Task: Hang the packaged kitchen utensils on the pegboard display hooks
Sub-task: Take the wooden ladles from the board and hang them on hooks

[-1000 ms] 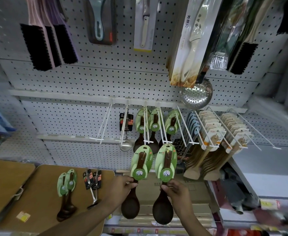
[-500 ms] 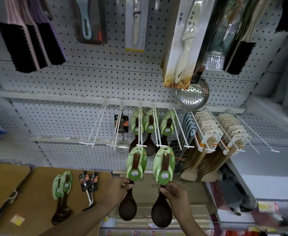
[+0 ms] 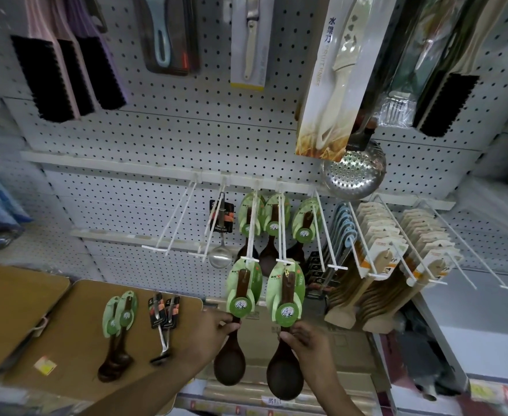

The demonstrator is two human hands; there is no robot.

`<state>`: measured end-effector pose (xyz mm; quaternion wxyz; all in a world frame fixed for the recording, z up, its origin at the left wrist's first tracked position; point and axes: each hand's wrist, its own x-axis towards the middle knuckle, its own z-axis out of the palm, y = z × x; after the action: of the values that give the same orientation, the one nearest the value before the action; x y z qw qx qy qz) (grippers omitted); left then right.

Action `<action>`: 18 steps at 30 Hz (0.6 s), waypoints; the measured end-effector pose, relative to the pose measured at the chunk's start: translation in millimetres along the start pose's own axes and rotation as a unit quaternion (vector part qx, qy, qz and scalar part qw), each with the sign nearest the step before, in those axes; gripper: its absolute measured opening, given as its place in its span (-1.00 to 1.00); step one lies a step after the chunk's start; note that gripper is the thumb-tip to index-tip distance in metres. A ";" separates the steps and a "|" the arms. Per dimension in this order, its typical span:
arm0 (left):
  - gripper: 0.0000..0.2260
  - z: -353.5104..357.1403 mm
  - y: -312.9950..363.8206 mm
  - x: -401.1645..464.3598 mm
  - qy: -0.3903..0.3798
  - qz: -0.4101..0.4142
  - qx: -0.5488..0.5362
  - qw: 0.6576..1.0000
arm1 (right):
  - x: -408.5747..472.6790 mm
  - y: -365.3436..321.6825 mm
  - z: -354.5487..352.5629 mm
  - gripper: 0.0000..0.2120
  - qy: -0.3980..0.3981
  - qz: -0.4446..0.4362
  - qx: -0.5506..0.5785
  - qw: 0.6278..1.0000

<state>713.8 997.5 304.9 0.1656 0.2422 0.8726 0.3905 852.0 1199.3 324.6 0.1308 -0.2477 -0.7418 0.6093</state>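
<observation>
My left hand [image 3: 213,328] grips the handle of a dark wooden spoon on a green card [image 3: 242,288]. Its card top touches the tip of a white double-wire hook [image 3: 251,259]. My right hand [image 3: 305,342] holds a second carded wooden spoon [image 3: 285,295] by the handle, its card top at the tip of the neighbouring hook [image 3: 285,261]. More carded spoons [image 3: 272,214] hang further back on these hooks. On the brown table [image 3: 66,331] lie two carded spoons [image 3: 119,322] and two small carded ladles [image 3: 162,316].
A small steel ladle [image 3: 221,232] hangs on a hook to the left, beside an empty hook [image 3: 171,223]. Wooden spatulas [image 3: 378,265] fill hooks at right. Brushes [image 3: 66,70], a boxed knife [image 3: 333,76] and a steel skimmer [image 3: 351,172] hang above. Cardboard boxes [image 3: 261,340] sit below.
Both hands kept their spoons and the card tops have come up against the hook tips. The view shifted slightly.
</observation>
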 end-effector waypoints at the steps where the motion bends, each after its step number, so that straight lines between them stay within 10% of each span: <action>1: -0.90 0.1 -0.3 2.6 -0.002 -0.002 -0.003 1.000 | 0.4 -1.1 1.5 -0.87 -0.002 0.001 0.000 1.000; 18: -0.90 -13.7 9.7 73.1 0.019 0.000 -0.013 1.000 | -1.6 -7.3 22.5 -0.90 0.022 0.029 0.009 0.999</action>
<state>649.5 1035.2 313.8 0.1527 0.2323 0.8703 0.4065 840.7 1178.6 326.8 0.1313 -0.2814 -0.7254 0.6143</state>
